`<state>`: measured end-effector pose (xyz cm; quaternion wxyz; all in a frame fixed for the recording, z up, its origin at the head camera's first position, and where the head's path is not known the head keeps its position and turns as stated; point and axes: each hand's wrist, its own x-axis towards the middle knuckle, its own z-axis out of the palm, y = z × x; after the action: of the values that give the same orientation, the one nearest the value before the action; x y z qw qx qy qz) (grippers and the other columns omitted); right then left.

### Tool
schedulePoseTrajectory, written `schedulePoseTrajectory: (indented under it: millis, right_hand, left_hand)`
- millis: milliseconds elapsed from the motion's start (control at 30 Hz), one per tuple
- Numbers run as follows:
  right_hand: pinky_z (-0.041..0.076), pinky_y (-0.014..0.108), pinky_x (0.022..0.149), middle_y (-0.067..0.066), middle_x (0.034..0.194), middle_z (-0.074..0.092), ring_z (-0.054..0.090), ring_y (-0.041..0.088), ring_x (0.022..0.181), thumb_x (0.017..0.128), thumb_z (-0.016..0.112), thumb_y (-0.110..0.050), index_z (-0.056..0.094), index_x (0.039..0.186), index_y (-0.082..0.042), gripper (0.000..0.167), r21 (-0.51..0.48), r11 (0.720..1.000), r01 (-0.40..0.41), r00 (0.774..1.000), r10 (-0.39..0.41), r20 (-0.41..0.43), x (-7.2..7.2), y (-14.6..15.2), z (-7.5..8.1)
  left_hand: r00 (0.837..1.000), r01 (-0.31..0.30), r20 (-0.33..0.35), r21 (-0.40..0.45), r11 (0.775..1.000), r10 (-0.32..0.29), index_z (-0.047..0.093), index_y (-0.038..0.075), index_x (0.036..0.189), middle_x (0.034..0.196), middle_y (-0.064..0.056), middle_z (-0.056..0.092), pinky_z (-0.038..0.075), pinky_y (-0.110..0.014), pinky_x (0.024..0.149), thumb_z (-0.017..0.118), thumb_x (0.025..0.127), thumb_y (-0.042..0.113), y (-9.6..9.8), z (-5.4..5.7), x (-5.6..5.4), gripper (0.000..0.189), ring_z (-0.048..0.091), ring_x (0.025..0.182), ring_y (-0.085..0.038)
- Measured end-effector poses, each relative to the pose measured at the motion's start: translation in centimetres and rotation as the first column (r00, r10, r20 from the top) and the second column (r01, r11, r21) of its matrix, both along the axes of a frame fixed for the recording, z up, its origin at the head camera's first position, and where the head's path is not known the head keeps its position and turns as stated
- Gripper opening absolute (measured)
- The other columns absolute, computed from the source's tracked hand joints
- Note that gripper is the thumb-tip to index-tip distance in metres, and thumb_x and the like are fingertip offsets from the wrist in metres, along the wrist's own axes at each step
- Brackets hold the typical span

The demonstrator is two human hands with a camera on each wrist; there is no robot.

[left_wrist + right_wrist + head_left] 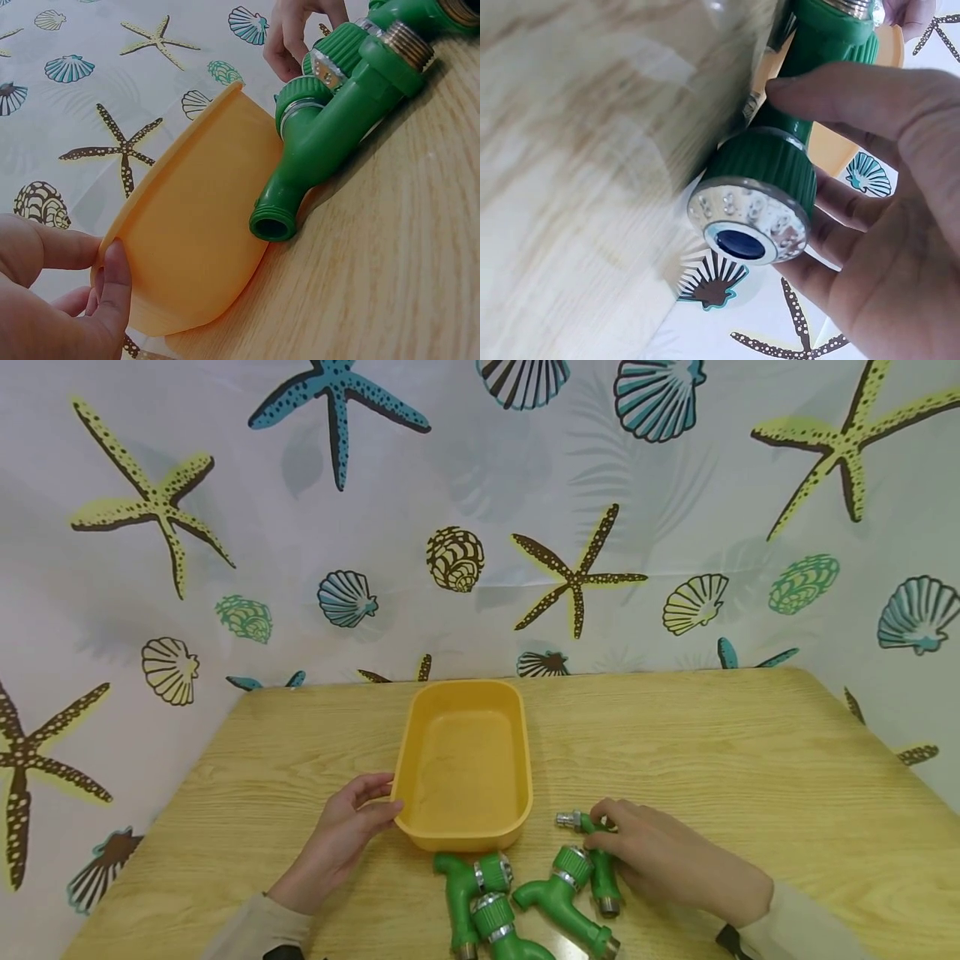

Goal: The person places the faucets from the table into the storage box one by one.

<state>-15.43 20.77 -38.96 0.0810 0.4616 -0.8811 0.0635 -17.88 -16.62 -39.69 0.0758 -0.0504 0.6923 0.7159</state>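
My left hand [341, 835] pinches the left rim of a yellow-orange plastic basin [467, 760], which stands on the table with nothing in it. In the left wrist view its thumb and fingers [112, 281] meet over the basin's edge. My right hand [660, 860] grips a green plastic tap [603, 881] with a metal hose nozzle, right of the basin. The right wrist view shows thumb and fingers around its body, above the ribbed knob [761, 169] with a silver cap. Three more green taps [562, 906] lie close together in front of the basin.
The wood-grain table [712, 752] spreads out on both sides of the basin. Behind it hangs a white cloth [405, 510] printed with starfish and shells. One loose tap [459, 902] lies right by the basin's near edge.
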Motion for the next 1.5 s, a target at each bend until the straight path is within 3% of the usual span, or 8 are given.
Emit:
schedulePoseTrajectory:
  millis: [467, 1500]
  right_hand:
    - [0.053, 0.036, 0.069, 0.011, 0.117, 0.053, 0.059, 0.021, 0.09, 0.077, 0.078, -0.002, 0.068, 0.108, -0.016, 0.036, 0.075, 0.996, 0.037, 0.999, -0.037, 0.001, -0.23, -0.35, -0.14]
    - [0.053, 0.036, 0.066, 0.012, 0.112, 0.055, 0.06, 0.021, 0.083, 0.077, 0.078, 0.0, 0.067, 0.102, -0.015, 0.031, 0.02, 1.0, -0.007, 1.0, 0.007, -0.004, -0.5, -0.48, -0.17]
  left_hand:
    - [1.0, -0.005, 0.005, 0.009, 1.0, 0.005, 0.047, -0.006, 0.132, 0.12, -0.016, 0.048, 0.051, -0.026, 0.079, 0.061, 0.089, -0.006, 0.04, -0.05, -0.06, 0.045, 0.055, 0.095, -0.016]
    - [1.0, 0.016, 0.009, 0.021, 1.0, -0.016, 0.045, -0.005, 0.134, 0.123, -0.017, 0.047, 0.051, -0.025, 0.078, 0.061, 0.091, -0.004, -0.27, -0.08, 0.02, 0.046, 0.056, 0.095, -0.016]
